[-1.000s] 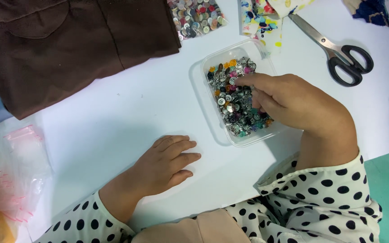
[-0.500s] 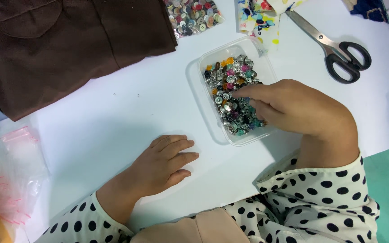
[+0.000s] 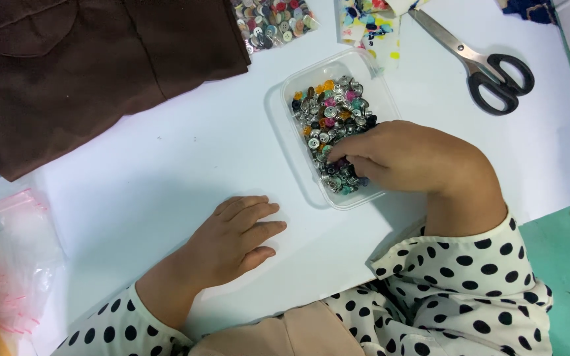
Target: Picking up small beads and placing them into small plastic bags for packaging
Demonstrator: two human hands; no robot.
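Fingers dig in a box of buttons on a white table.

From the head view, the clear plastic box (image 3: 289, 99) sits near the top middle of the white table (image 3: 166, 165). Its long side runs from the far edge toward the person, leaning a bit to the right. It is full of small shiny and colored buttons (image 3: 331, 115). The right hand (image 3: 407, 158) rests in the near end of the box, fingers curled down into the buttons; I cannot tell if it has pinched one. The left hand (image 3: 232, 240) lies flat and loose on the table, holding nothing, fingers pointing right. Black-handled scissors (image 3: 479, 62) lie to the right of the box, blades pointing up and left. A brown cloth (image 3: 87, 59) lies at the top left. A bag of buttons (image 3: 272, 20) is at the top.
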